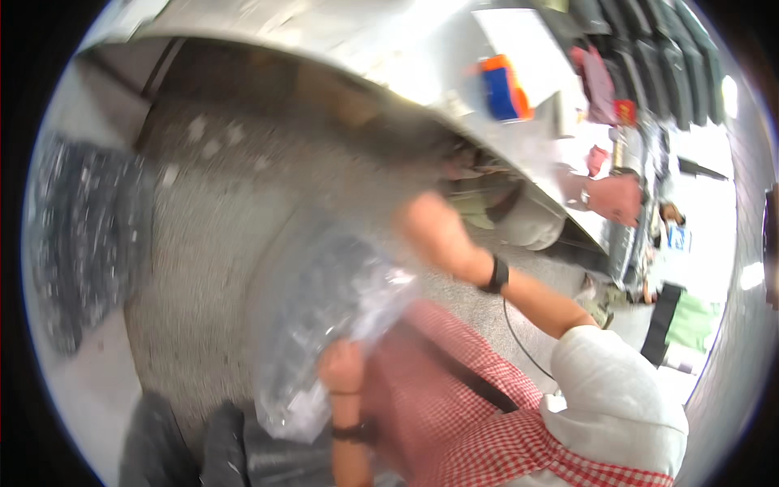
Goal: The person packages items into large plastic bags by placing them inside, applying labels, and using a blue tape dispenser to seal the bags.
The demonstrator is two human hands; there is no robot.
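we grasp the bulky, clear plastic bag (312,304) with our left hand (342,367); our right hand (434,231) blurs, grip we cannot tell; one-sided support may cause slipping.

left hand (342,367) gripping clear plastic bag (312,304) | right hand (436,231) blurred

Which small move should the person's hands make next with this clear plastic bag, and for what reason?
Probably bring the right hand to the clear plastic bag as a second support: only the left hand seems to grip it, at its lower right edge, while the right hand, blurred, appears apart from it.
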